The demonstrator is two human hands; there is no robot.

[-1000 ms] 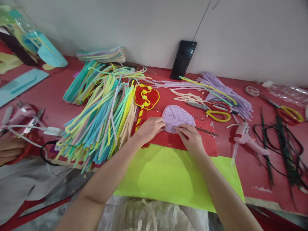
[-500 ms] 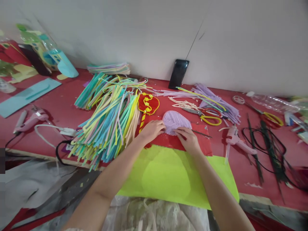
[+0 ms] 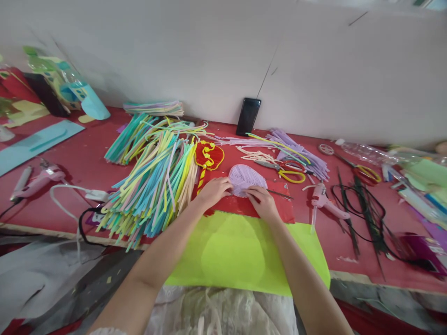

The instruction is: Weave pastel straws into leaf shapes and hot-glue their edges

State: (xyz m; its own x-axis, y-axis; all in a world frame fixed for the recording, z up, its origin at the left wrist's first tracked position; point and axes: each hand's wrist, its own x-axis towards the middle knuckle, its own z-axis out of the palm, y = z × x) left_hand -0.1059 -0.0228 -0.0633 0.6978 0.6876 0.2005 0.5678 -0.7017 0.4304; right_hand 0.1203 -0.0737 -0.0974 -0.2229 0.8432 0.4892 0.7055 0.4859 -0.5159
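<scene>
A light purple leaf shape [image 3: 247,177], made of pipe cleaners laid in slanting ribs, lies on a red sheet [image 3: 279,211]. At its lower left edge, my left hand [image 3: 217,190] pinches it with the fingers together. My right hand [image 3: 261,201] grips the bottom edge, its fingertips resting on the ribs. Just left of the leaf is a red, yellow-edged pipe-cleaner piece [image 3: 215,157] with a twisted yellow stem. A thin dark rod [image 3: 281,193] sticks out past the leaf's right side. The fingertips partly cover the leaf's lower edge.
A big heap of coloured pipe cleaners [image 3: 153,181] stands left of my hands, purple ones [image 3: 296,149] at the back right. Scissors [image 3: 291,174] lie behind the leaf. Glue guns [image 3: 323,200] with cables flank the work. A phone [image 3: 248,116] leans on the wall.
The view has turned a little to the right, so the tabletop things appear shifted left. Both hands keep their places at the leaf's lower edge.
</scene>
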